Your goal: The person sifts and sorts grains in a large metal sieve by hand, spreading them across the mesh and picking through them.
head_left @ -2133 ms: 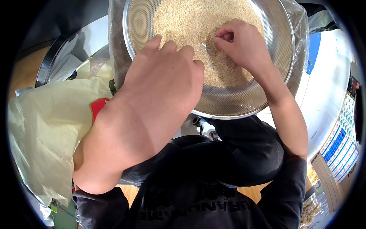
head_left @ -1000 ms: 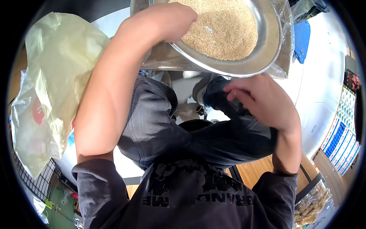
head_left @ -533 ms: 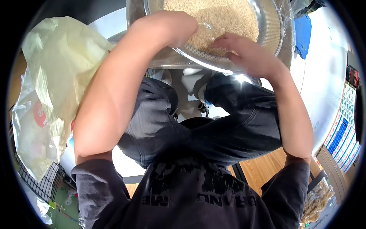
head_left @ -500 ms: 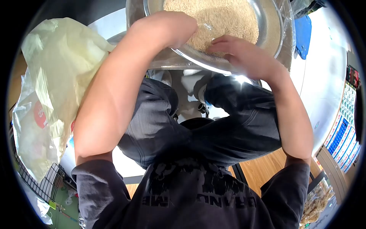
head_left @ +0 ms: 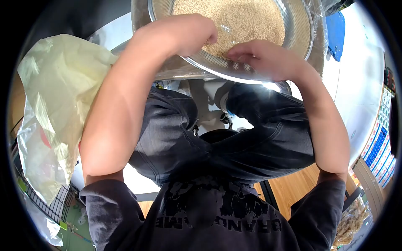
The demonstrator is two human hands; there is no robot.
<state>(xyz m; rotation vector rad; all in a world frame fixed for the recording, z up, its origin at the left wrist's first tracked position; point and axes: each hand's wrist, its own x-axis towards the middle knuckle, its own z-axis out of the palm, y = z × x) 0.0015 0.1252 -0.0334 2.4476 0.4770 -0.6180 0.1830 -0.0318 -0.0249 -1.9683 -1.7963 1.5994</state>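
Observation:
A round metal mesh sieve (head_left: 304,31) holds pale brown grain (head_left: 259,21), with a small clear shiny piece (head_left: 226,28) on its surface. Over the sieve's left side is my left hand (head_left: 194,33), its fingers curled inward above the grain; what they grip, if anything, is hidden. My right hand (head_left: 268,58) reaches over the near rim, its bent fingers low at the grain's front edge and its thumb a little apart from them. Nothing can be made out between them. Clear plastic (head_left: 176,69) lies under and around the sieve.
A yellowish translucent bag (head_left: 63,83) hangs at the left, above a black wire basket (head_left: 52,203). My legs (head_left: 259,146) are below the sieve. A blue board (head_left: 336,37) sits by the white surface (head_left: 356,75) at the right, near printed packs (head_left: 379,152).
My right hand has come from below the rim to the grain, its thumb now nearer the fingers. My left hand stays at the sieve's left side. The sieve has shifted slightly left.

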